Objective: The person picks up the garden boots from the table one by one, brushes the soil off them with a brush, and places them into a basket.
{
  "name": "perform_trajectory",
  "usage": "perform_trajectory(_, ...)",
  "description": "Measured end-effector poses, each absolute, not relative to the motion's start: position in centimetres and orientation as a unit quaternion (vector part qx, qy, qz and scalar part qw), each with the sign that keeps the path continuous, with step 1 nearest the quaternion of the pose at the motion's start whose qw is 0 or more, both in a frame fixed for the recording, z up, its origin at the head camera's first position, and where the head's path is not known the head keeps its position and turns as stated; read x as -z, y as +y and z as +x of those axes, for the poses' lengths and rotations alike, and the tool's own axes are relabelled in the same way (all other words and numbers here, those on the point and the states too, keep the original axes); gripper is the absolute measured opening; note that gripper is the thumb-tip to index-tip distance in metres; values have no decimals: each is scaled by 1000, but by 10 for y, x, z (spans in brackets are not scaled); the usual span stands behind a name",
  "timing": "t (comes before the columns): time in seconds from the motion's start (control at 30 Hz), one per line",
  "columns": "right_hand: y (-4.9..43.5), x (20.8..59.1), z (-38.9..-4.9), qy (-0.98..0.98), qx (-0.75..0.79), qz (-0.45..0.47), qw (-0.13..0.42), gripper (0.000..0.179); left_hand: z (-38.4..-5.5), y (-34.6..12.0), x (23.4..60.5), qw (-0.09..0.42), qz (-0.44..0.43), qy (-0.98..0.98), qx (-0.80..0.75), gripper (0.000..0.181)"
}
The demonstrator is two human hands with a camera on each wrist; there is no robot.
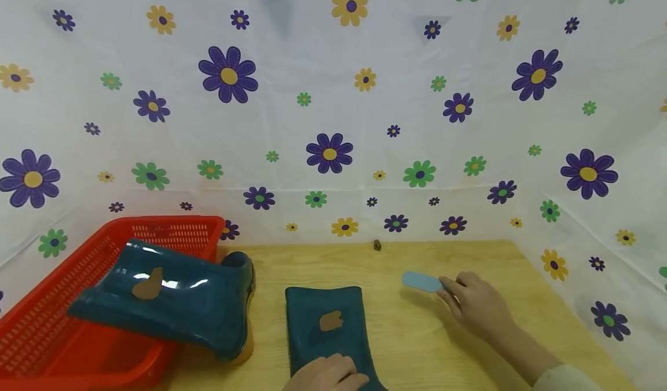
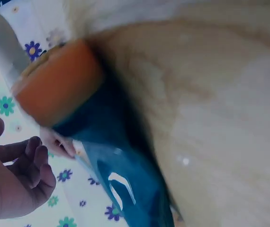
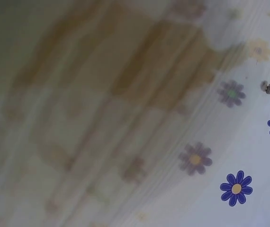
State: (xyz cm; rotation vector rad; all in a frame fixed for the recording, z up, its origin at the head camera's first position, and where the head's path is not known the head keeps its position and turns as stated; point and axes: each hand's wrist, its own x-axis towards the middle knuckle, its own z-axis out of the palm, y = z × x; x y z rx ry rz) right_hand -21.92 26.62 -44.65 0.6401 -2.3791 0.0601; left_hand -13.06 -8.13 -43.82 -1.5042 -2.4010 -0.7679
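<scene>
A teal rubber boot (image 1: 341, 307) with a tan patch on its shaft lies on the wooden table; its orange sole (image 2: 61, 82) shows in the left wrist view. Over the lower part of this boot is my left hand (image 1: 328, 373), fingers loosely bent, and the left wrist view has the hand (image 2: 23, 177) beside the boot with nothing in it. To the right, my right hand (image 1: 476, 304) pinches a light blue flat strip (image 1: 419, 281) with a rounded end between thumb and fingers, above the tabletop. The strip's other end is hidden in the hand.
A second teal boot (image 1: 182, 292), also with a tan patch, lies across the rim of a red plastic basket (image 1: 88, 350) on the left. A small dark lump (image 1: 377, 245) sits at the table's back edge. White flowered sheeting (image 1: 292, 119) stands behind the wooden tabletop (image 1: 411, 344).
</scene>
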Motion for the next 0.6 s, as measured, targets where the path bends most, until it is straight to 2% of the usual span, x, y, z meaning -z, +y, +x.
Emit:
perform_trajectory(0.03, 265, 446, -219, -910, -24, 246, 332, 26, -130, -83, 435, 169, -518, -803, 241, 16)
perform_trajectory(0.07, 264, 447, -220, -910, -25, 246, 333, 26, -131, -85, 430, 203, -519, -802, 215, 17)
perform_trajectory(0.3, 256, 451, -224, -897, -37, 273, 344, 26, -146, -100, 407, 117, -393, -901, 142, 36)
perform_trajectory(0.47, 242, 452, -227, -864, -71, 345, 361, 36, -163, -111, 413, 103, -306, -939, 119, 49)
perform_trajectory(0.6, 226, 450, -228, -839, -94, 402, 354, 46, -173, -116, 424, 104, -284, -948, 103, 56)
